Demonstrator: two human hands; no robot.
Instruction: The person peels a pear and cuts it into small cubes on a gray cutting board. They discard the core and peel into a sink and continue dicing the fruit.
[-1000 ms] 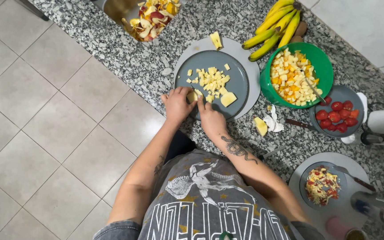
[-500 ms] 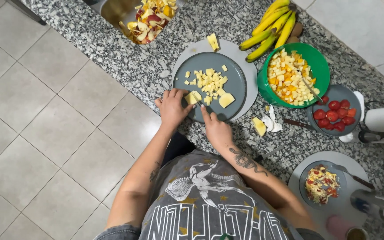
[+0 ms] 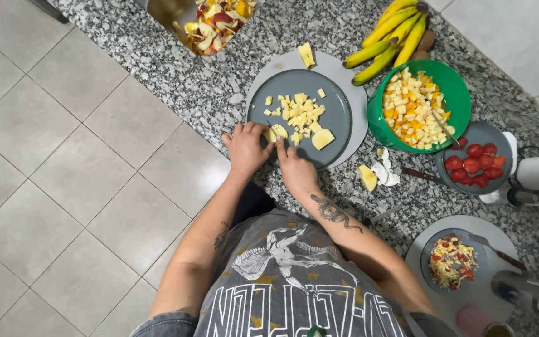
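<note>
Both hands sat together at the near edge of the grey plate [image 3: 338, 115]. The left hand [image 3: 246, 148] had its fingers curled down over a pale yellow fruit piece [image 3: 276, 132] at the plate's near left rim. The right hand [image 3: 294, 170] lay just beside it, forefinger stretched toward the same piece. Whether it was closed on a knife I could not tell; no blade showed clearly.

With the fingertips that close together, I judged a nick the likeliest mishap if a blade was working there. The plate also rested on a round pale board [image 3: 358, 134] whose near side came close to the edge of the speckled granite table [image 3: 176, 81]. Pressure at the rim could tip the plate or flick cubes to the tiled floor [image 3: 63, 187].

The fruit itself was pale yellow and firm-looking. Small cut cubes [image 3: 299, 112] were scattered over the middle of the plate, and a larger squarish chunk [image 3: 322, 138] lay to their right.

Farther out, one slice [image 3: 307, 54] sat on the far rim of the board. A green bowl of mixed diced fruit [image 3: 416, 106] stood to the right, with bananas [image 3: 391, 34] beyond it and a dish of red fruit [image 3: 475, 159] farther right. A container of peelings [image 3: 210, 19] stood at the far left.
</note>
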